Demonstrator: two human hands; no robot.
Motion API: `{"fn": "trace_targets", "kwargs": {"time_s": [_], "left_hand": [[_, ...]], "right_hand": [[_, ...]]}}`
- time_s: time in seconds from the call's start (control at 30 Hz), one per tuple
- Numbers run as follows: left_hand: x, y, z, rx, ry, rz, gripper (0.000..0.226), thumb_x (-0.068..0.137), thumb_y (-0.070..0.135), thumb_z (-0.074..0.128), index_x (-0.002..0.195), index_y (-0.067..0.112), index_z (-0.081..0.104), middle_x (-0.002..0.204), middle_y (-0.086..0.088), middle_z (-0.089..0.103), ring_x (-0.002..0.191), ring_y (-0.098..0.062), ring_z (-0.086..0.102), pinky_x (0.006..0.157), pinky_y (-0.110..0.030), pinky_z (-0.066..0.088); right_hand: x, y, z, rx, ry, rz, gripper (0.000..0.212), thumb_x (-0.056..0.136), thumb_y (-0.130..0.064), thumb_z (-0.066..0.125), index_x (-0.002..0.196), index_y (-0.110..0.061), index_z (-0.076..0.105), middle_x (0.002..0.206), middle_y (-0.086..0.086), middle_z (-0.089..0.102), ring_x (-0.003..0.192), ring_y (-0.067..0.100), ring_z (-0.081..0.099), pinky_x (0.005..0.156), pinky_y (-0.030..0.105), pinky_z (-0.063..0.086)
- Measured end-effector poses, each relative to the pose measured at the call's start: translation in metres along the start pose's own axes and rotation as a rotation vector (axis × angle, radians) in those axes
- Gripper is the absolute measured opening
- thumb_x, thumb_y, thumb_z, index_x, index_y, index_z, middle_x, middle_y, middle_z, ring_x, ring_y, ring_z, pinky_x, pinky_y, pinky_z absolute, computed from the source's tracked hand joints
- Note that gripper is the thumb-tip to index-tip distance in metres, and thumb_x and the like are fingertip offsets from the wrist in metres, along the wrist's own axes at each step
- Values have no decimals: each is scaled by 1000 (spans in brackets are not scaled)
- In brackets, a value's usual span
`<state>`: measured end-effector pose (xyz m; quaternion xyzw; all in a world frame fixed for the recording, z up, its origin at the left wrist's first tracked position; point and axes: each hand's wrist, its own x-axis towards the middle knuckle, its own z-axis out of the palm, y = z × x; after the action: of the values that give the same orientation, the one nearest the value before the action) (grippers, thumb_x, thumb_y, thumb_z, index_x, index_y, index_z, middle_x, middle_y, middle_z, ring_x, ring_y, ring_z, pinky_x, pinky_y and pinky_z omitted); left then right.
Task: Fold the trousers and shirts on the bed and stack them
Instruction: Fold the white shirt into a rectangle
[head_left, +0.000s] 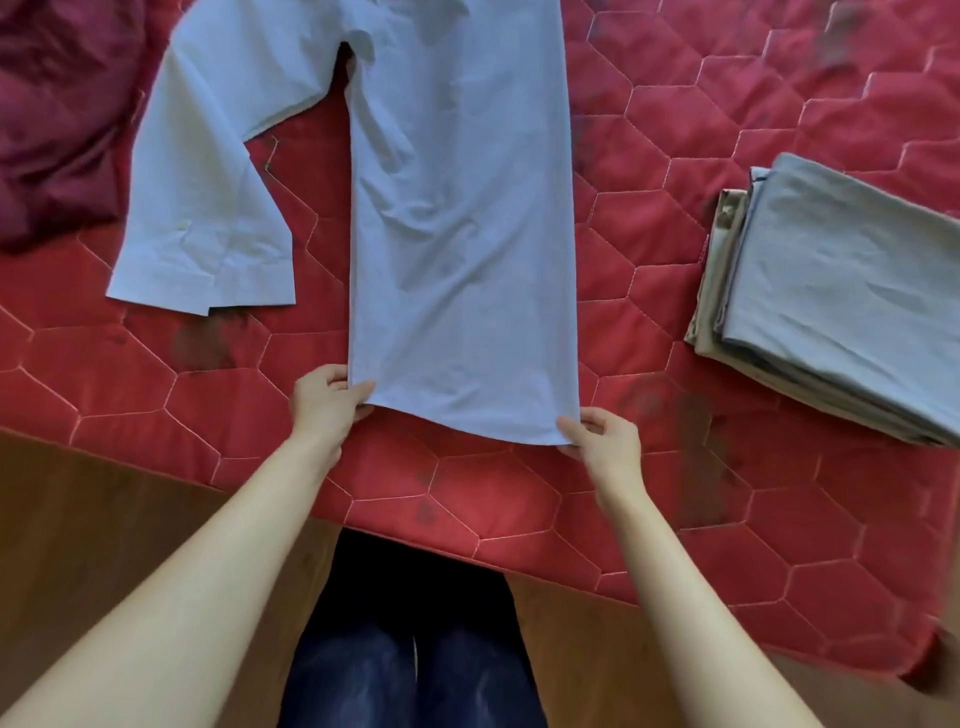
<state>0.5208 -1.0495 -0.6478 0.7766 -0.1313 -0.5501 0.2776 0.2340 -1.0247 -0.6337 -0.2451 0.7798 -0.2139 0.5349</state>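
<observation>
A light blue shirt (457, 208) lies flat on the red quilted bed (519, 499), its body folded into a long narrow strip. One sleeve (208, 208) spreads out to the left. My left hand (327, 400) pinches the hem's left corner between thumb and fingers. My right hand (605, 436) pinches the hem's right corner. At the right of the bed sits a stack of folded clothes (841, 306), grey-blue on top and beige beneath.
A dark maroon crumpled cloth (57, 114) lies at the bed's top left. The bed's near edge runs diagonally in front of me, with brown wooden floor (104, 519) below it. My legs in dark jeans (410, 665) stand against the edge.
</observation>
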Motion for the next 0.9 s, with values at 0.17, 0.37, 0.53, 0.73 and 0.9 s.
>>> {"fn": "trace_targets", "kwargs": {"time_s": [0.17,0.37,0.53,0.73,0.9], "left_hand": [[-21,4,1,645,326,321,35,85,17,66,118,11,58,120,-11,59,109,-30,55,92,-41,45],[-11,28,46,1089,177,971,47,97,13,47,143,4,40,154,-16,31,146,-32,21,119,-45,16],[43,17,78,1413,103,939,60,102,30,27,154,15,2,162,-10,-4,149,-25,-5,118,-45,-4],[40,-19,42,1300,195,844,61,98,36,18,152,8,10,160,-17,7,149,-28,9,119,-48,8],[27,6,48,1371,211,837,59,101,34,24,151,4,16,160,-17,10,148,-30,11,119,-52,9]], "right_hand": [[-16,3,2,-439,341,-106,23,92,-41,55,105,-23,63,102,-9,65,94,12,63,78,32,44],[8,-42,70,-673,245,-696,39,96,-9,49,134,0,51,144,22,43,137,35,38,114,41,30],[51,-52,135,-1006,84,-802,53,100,-32,33,152,-23,24,161,11,14,149,25,9,119,49,2],[34,27,65,-1121,196,-737,55,101,-37,28,152,-20,25,160,10,16,148,26,12,119,51,15],[27,-6,65,-1076,198,-723,55,97,-30,32,147,-8,37,154,22,27,144,35,25,115,55,25]]}}
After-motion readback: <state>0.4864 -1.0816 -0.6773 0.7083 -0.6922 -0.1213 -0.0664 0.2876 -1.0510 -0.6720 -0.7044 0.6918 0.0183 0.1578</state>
